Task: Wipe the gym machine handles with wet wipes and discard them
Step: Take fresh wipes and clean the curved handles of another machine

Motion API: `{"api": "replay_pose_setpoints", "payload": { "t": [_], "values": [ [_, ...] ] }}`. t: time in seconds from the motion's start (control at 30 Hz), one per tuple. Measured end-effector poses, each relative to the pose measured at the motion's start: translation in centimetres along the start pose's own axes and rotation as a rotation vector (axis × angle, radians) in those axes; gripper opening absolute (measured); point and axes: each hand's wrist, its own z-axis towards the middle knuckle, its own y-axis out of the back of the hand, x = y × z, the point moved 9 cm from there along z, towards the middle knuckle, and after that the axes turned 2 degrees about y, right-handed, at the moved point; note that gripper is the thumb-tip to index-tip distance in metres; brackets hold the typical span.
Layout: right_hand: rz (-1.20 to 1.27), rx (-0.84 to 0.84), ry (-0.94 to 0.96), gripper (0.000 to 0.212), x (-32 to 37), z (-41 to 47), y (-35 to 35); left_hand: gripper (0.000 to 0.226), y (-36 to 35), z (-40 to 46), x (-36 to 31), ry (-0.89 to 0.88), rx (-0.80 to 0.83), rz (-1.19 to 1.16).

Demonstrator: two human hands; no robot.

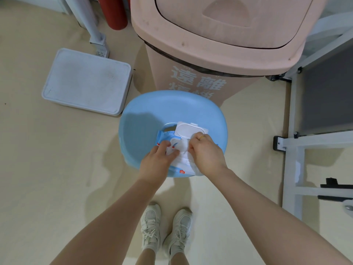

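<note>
A blue-and-white pack of wet wipes [164,135] lies on a light blue plastic stool [152,111], its white flip lid [190,129] standing open. My left hand [158,159] presses down on the pack. My right hand [205,150], a ring on one finger, pinches a white wet wipe [184,152] at the pack's opening. More white wipe material [188,164] bunches under both hands. A pink bin [219,41] with a swing lid stands right behind the stool.
A white tray-like lid [87,81] lies on the beige floor at left. White metal frames of a gym machine [294,155] with a dark pad stand at right. A white post and a red cylinder [112,12] are behind. My white shoes [166,232] show below.
</note>
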Motion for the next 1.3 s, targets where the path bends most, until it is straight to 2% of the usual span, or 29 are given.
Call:
{"api": "replay_pose_setpoints", "payload": {
  "t": [0.1, 0.17, 0.23, 0.33, 0.4, 0.47, 0.53, 0.63, 0.7, 0.8, 0.87, 1.07, 1.2, 1.3],
  "values": [
    [0.17, -0.015, -0.056, 0.021, -0.6, 0.2, -0.2, 0.061, -0.5, 0.1, 0.1, 0.028, 0.081, 0.028],
    [0.401, -0.106, -0.165, 0.015, -2.2, 0.1, 0.0, 0.06, -0.6, 0.2, -0.1, 0.033, 0.115, 0.043],
    [0.498, -0.154, -0.248, 0.016, -3.2, -0.5, 0.1, 0.06, -0.8, 0.3, -0.3, 0.026, 0.141, 0.059],
    [0.172, -0.128, -0.123, 0.027, -1.0, -1.0, 0.1, 0.06, -1.1, 0.5, -0.2, 0.03, 0.156, 0.082],
    [0.032, -0.189, -0.024, 0.024, 1.2, -1.2, 0.5, 0.059, -1.0, 0.5, -0.3, 0.021, 0.143, 0.064],
    [0.006, -0.237, -0.072, 0.029, 1.7, -0.9, 0.8, 0.057, -0.8, 0.4, -0.4, 0.019, 0.134, 0.084],
    [-0.011, -0.2, -0.163, 0.034, 1.0, -0.2, 0.6, 0.058, -0.9, 0.4, -0.2, 0.031, 0.132, 0.085],
    [0.002, -0.145, -0.218, 0.021, 0.2, 0.3, 0.4, 0.059, -1.4, 0.2, 0.4, 0.085, 0.177, 0.047],
    [0.188, -0.214, -0.254, 0.017, -0.5, 0.1, 0.6, 0.054, -1.1, 0.1, 0.3, 0.101, 0.207, 0.045],
    [0.901, -0.348, -0.434, 0.03, -3.3, -0.9, 0.2, 0.047, -1.3, 0.0, 0.3, 0.17, 0.247, 0.053],
    [1.2, -0.363, -0.512, 0.028, -4.2, -2.2, 0.0, 0.047, -1.1, 0.2, 0.2, 0.205, 0.268, 0.078],
    [1.493, -0.409, -0.542, 0.016, -5.3, -3.9, 1.4, 0.046, -0.8, 0.5, -0.5, 0.232, 0.35, 0.084],
    [1.595, -0.448, -0.525, 0.016, -6.6, -4.3, 3.1, 0.049, -0.7, 0.5, -0.6, 0.26, 0.356, 0.094],
    [1.574, -0.389, -0.561, 0.014, -7.3, -4.9, 2.9, 0.053, -0.7, 0.4, -0.9, 0.26, 0.366, 0.134]
  ]
}}
